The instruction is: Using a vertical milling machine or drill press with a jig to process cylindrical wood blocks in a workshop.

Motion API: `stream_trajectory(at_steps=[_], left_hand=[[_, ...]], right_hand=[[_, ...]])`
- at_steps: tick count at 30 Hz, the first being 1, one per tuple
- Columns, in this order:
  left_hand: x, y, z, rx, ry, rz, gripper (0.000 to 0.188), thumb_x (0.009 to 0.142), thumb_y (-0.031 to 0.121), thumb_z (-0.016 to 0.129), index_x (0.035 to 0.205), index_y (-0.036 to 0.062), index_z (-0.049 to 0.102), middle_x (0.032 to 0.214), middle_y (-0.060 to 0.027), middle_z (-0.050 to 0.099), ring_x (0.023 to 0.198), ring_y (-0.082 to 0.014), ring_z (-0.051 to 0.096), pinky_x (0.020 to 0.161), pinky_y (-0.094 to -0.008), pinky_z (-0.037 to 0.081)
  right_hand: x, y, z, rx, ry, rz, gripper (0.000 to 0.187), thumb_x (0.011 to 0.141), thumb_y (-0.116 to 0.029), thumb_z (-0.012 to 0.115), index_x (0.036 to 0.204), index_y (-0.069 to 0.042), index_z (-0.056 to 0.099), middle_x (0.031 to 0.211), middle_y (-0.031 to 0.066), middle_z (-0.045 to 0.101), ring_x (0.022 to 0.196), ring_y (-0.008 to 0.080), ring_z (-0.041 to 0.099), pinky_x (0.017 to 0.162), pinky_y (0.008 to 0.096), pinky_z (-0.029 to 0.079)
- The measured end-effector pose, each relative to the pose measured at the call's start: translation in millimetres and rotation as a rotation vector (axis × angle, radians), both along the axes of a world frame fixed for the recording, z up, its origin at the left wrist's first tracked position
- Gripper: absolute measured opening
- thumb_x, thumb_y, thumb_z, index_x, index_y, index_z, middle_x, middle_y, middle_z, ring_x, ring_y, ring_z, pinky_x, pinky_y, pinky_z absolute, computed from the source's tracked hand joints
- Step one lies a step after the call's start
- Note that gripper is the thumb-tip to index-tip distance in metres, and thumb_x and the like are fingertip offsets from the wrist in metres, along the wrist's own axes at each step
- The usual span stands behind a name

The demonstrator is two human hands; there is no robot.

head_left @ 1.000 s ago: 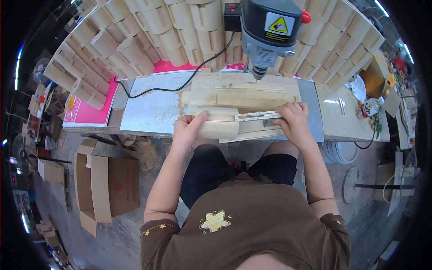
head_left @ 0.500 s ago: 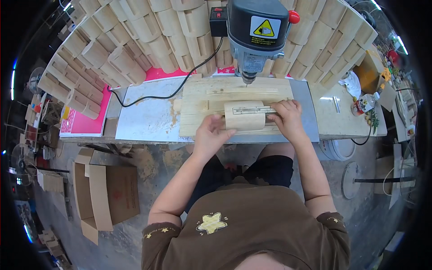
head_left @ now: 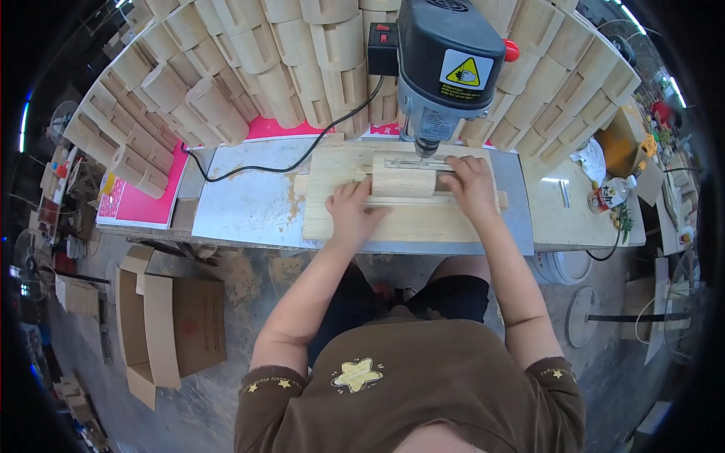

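A pale wooden cylinder [head_left: 404,183] lies sideways on a wooden board [head_left: 321,223], under the chuck [head_left: 427,147] of a drill press [head_left: 445,64]. A narrow slotted strip [head_left: 404,163] with dark markings lies along its top. At the cylinder's left end, my left hand [head_left: 353,214] rests its fingertips, the thumb spread away over the board. My right hand [head_left: 473,189] is closed at the right end, fingers on the strip's end and thumb lower, beside the cylinder. The drill tip's contact with the strip cannot be made out.
Slotted wooden cylinders [head_left: 219,109] stand stacked in a curved wall behind the drill press. A black cable [head_left: 302,155] crosses the white sheet at left. A bottle [head_left: 613,194] stands on the right side of the bench. An open cardboard box [head_left: 198,328] sits on the floor.
The wooden cylinder has moved away from me, under the drill chuck, and turned so its strip sits farther back. Both hands have moved with it; my left thumb has come off the cylinder.
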State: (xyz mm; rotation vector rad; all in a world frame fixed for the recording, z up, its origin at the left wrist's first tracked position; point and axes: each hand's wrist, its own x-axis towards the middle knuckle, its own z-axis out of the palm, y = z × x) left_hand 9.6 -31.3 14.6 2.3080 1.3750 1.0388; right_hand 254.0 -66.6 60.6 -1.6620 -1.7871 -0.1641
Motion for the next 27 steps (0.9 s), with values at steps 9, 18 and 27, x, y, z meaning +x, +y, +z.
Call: stream_trajectory(at_steps=[9,18,27], left_hand=[[-14,27,-4,0.044,-0.079,-0.137,0.052,0.055,0.020,0.080,0.104,0.0105,0.065,0.075,-0.0026,0.058,0.081,-0.0245,0.053,0.073,-0.0380,0.040],[-12,27,-9,0.091,-0.084,-0.165,0.048,0.056,0.018,0.079,0.101,0.0087,0.065,0.071,-0.0042,0.055,0.073,-0.0255,0.053,0.067,-0.0381,0.042],[-14,27,-8,-0.061,0.003,-0.150,0.054,0.060,0.024,0.077,0.112,0.0147,0.063,0.080,-0.0014,0.056,0.085,-0.0227,0.053,0.079,-0.0385,0.036]], right_hand=[[30,1,55,0.305,0.878,0.247,0.039,0.082,-0.007,0.064,0.119,-0.004,0.053,0.115,0.0057,0.056,0.108,0.0164,0.051,0.091,0.0299,0.042],[48,91,185,0.150,0.457,0.171,0.029,0.092,-0.024,0.053,0.101,0.002,0.060,0.092,0.0063,0.063,0.089,0.0136,0.056,0.082,0.0245,0.043],[-13,3,184,0.359,-0.085,-0.126,0.022,0.086,-0.020,0.057,0.073,-0.003,0.056,0.061,0.0120,0.052,0.059,0.0287,0.053,0.054,0.0358,0.041]])
